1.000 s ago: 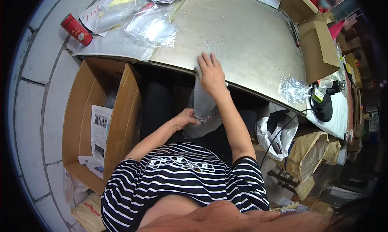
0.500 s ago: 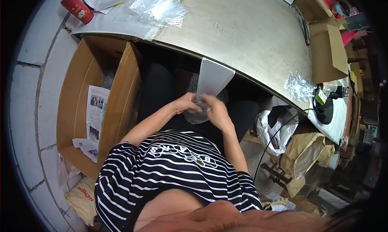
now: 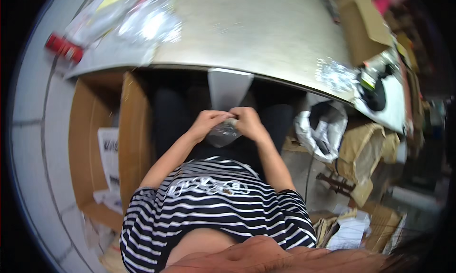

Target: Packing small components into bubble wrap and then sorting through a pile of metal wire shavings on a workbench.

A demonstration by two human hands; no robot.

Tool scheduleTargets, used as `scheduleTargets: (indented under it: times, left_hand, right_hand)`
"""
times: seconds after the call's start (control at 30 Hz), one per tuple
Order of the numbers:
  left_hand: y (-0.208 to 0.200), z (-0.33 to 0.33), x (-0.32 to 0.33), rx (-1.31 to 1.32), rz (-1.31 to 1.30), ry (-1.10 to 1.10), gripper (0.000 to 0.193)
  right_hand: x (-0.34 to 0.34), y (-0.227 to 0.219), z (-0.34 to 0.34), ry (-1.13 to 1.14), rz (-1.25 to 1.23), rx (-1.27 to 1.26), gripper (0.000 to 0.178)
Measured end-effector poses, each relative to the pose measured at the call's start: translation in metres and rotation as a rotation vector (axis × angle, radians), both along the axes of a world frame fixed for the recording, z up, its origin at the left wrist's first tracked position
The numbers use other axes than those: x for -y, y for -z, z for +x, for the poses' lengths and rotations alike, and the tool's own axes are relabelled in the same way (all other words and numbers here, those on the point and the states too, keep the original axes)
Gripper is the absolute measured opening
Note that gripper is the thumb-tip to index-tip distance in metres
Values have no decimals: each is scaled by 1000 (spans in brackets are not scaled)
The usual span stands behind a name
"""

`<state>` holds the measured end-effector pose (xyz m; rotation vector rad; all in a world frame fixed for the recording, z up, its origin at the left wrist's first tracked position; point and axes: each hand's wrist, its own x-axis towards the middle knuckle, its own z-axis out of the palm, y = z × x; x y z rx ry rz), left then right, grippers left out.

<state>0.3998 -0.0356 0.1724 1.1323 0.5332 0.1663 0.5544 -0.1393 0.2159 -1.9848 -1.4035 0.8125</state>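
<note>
My left hand (image 3: 210, 122) and my right hand (image 3: 248, 123) meet over my lap, their fingertips pressed together. A clear, crinkled plastic bag (image 3: 223, 136) hangs below the fingers, which close on its upper part. Above them stands a pale, translucent flat sheet (image 3: 230, 86), wide at the top and narrowing toward my hands. Its lower end disappears behind my fingers, so I cannot tell whether it joins the bag. Anything tiny inside the pinch is hidden.
A metal-topped table (image 3: 256, 40) lies ahead, bearing clear plastic packaging (image 3: 152, 23). An open cardboard box (image 3: 133, 140) containing printed paper stands to my left. A red can (image 3: 64, 48) sits at the far left. On the right are a white bag (image 3: 323, 130) and brown paper sacks (image 3: 363, 154).
The view has turned and shifted. My right hand, blurred and a little apart before, now touches the left at the fingertips. The pale sheet stands more upright.
</note>
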Motion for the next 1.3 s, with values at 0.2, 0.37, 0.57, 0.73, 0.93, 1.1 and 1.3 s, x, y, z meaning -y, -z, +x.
scheduleTargets:
  times: [0.2,0.37,0.57,0.73,0.93,1.1,1.3]
  left_hand:
    - [-35,1,-2,-86,-35,-146,13]
    - [-46,7,-5,-72,229,-89,13]
    - [-86,37,7,116,679,-217,14]
    - [-78,31,-7,65,290,-153,29]
    - [-76,16,-22,109,110,-170,60]
    - [-76,22,-20,201,128,-174,45]
    - [-64,19,-20,93,61,-121,14]
  right_hand:
    - [-8,-22,8,224,280,-29,11]
    - [-12,-25,12,441,498,-175,6]
    - [-20,-41,30,631,656,-313,3]
    - [-29,-54,37,602,593,-326,8]
    - [-29,-55,35,611,548,-353,10]
    - [-29,-46,22,582,534,-365,10]
    - [-27,-42,20,425,400,-465,17]
